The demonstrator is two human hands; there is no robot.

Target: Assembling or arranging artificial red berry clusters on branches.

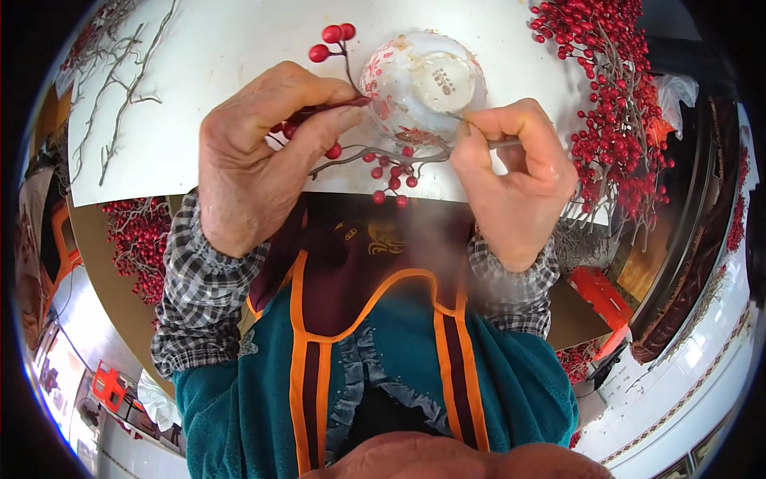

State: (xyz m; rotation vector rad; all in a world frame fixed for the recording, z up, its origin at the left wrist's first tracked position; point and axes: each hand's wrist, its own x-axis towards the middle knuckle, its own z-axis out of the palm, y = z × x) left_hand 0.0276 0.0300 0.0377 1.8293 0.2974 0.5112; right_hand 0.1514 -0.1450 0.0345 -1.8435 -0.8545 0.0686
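My left hand (259, 152) is closed in a pinch on a sprig of red berries (332, 34). A few of its berries stick up beyond the fingertips, and others hang below them. My right hand (515, 172) is also closed, with thumb and forefinger pinching a thin grey-brown twig (456, 116). A berry branch (431, 158) curves from below my left hand to my right fingers; whether it is one piece with the pinched twig I cannot tell. Just beyond both hands, a white bowl with red flowers (381, 76) sits upside down, its base smeared with residue.
All this is over a white tabletop (239, 32). A thick heap of red berry branches (614, 120) covers its right side. Bare grey twigs (120, 88) lie at the left. More berry bunches (137, 247) are below the table edge, and a red-orange stool (600, 307) stands at the right.
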